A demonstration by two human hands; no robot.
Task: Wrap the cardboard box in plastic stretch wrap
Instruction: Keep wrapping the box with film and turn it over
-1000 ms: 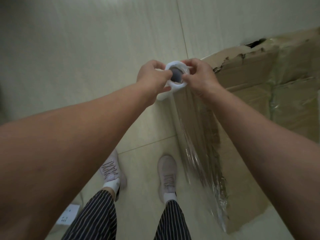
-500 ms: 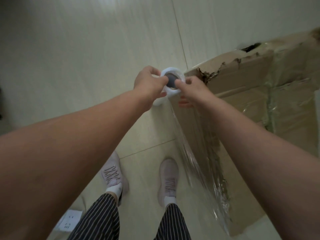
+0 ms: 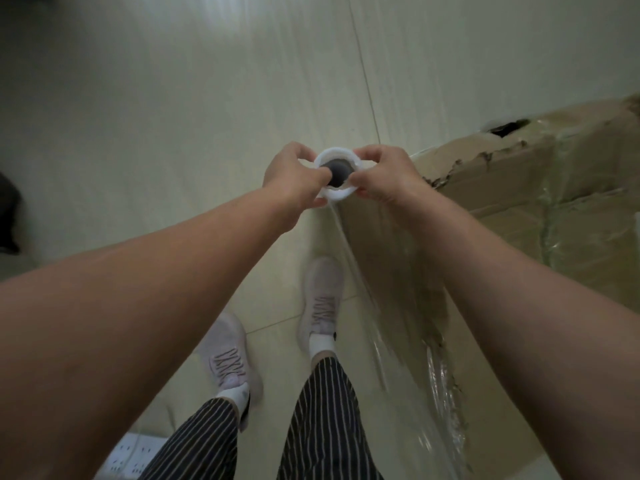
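The box (image 3: 512, 188) stands at the right; its top is closed but for a dark torn hole (image 3: 507, 128), so its contents cannot be seen. Its right end runs out of frame and the right forearm (image 3: 519, 306) covers part of its near face. The cardboard is brown, ragged along the top edge, under shiny film (image 3: 405, 306). Left hand (image 3: 289, 178) and right hand (image 3: 384, 178) each pinch the rim of the white roll (image 3: 336, 154), held upright at the box's near corner

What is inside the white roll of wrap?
A dark core shows inside the roll; thumbs of the left hand and right hand cover its sides. Its depth is hidden.
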